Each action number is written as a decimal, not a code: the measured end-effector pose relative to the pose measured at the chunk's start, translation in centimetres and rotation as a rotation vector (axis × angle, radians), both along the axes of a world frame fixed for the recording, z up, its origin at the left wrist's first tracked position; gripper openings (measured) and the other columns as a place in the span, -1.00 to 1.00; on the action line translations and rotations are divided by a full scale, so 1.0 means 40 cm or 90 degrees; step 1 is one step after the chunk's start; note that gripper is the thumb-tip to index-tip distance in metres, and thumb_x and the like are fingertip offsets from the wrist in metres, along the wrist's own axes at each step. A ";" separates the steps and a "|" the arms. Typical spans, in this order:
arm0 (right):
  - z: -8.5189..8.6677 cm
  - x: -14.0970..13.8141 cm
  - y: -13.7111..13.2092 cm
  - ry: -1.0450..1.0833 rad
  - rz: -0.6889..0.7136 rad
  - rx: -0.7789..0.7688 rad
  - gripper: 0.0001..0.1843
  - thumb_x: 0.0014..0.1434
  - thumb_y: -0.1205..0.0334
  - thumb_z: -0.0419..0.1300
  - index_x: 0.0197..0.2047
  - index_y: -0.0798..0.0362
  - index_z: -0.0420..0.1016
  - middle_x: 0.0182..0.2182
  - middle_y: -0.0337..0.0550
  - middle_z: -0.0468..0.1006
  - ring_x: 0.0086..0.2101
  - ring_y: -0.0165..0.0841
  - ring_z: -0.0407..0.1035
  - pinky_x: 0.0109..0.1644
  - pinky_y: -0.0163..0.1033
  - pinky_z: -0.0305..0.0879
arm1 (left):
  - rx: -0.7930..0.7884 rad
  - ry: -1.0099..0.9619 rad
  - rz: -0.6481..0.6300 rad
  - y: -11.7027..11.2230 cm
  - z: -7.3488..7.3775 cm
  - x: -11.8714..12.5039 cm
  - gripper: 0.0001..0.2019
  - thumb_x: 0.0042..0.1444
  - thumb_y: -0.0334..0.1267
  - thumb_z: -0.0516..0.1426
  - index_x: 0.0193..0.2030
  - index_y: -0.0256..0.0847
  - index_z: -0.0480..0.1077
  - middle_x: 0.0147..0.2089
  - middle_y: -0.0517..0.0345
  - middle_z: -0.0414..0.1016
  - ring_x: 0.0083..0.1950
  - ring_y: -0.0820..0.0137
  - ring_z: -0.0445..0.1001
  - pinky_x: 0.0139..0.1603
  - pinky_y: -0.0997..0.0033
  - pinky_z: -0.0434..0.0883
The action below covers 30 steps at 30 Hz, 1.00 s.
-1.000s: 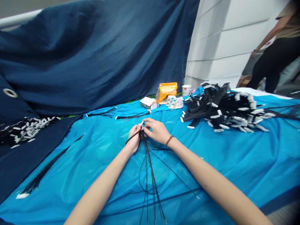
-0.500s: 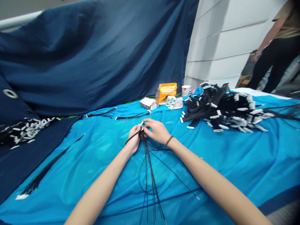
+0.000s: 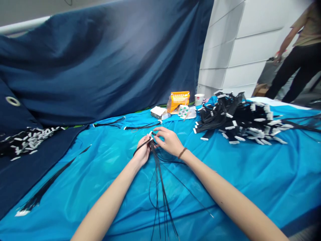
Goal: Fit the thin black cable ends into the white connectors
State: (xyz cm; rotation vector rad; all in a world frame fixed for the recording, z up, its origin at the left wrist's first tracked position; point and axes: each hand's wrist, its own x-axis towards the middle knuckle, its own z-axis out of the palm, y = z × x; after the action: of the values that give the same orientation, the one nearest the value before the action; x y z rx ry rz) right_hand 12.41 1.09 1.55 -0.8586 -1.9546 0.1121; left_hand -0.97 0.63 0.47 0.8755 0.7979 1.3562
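Near the middle of the blue cloth, my left hand point(image 3: 142, 150) is closed around a wire harness, a bundle of thin black wires point(image 3: 160, 180) with a small white connector point(image 3: 150, 134) at its upper end. My right hand point(image 3: 168, 141) meets it from the right, thumb and fingers pinched by the connector on a short dark piece of wire. The exact fingertip contact is too small to make out. From the hands the loose wires hang toward me and fan out over the cloth. One thin wire runs off to the lower right.
A large heap of black harnesses with white connectors point(image 3: 240, 120) lies right; another pile point(image 3: 32, 140) lies left. A loose bundle point(image 3: 47, 182) rests nearer. Behind are a small box point(image 3: 159, 112), an orange bag point(image 3: 178, 101) and a paper cup point(image 3: 199, 99). A person point(image 3: 298, 57) stands far right.
The fingers of my right hand have shifted slightly at the connector, and a dark piece of wire now shows between them. My left hand keeps its hold. The view has tilted a little.
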 end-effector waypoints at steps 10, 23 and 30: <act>0.009 -0.005 -0.010 0.021 -0.013 0.041 -0.84 0.14 0.32 0.04 -0.45 0.07 0.38 -0.20 -0.12 0.46 -0.18 -0.37 0.35 -0.09 -0.28 0.28 | 0.032 0.008 0.024 -0.012 0.006 0.006 -0.72 -0.14 -0.15 0.22 -0.35 -0.30 0.32 -0.47 0.22 0.35 -0.48 0.53 0.33 -0.48 0.52 0.36; 0.009 -0.006 -0.012 0.004 -0.019 0.072 -0.85 0.13 0.33 0.04 -0.44 0.07 0.37 -0.22 -0.13 0.46 -0.20 -0.35 0.33 -0.10 -0.24 0.29 | -0.020 -0.054 0.011 -0.003 0.001 0.003 -0.83 -0.09 -0.25 0.19 -0.38 -0.29 0.33 -0.46 0.19 0.44 -0.49 0.49 0.41 -0.37 0.44 0.40; 0.006 -0.004 -0.011 -0.004 -0.006 0.068 -0.85 0.13 0.34 0.05 -0.46 0.06 0.36 -0.22 -0.13 0.46 -0.20 -0.36 0.32 -0.11 -0.25 0.29 | -0.045 -0.065 0.019 0.000 0.000 0.004 -0.86 -0.06 -0.28 0.17 -0.37 -0.29 0.34 -0.50 0.19 0.44 -0.51 0.48 0.41 -0.37 0.43 0.40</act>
State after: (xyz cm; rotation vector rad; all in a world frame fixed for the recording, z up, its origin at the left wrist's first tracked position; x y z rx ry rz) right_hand 12.24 0.66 1.80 -0.7995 -1.9438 -0.0005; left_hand -0.81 0.64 0.49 0.7362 0.7769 1.3796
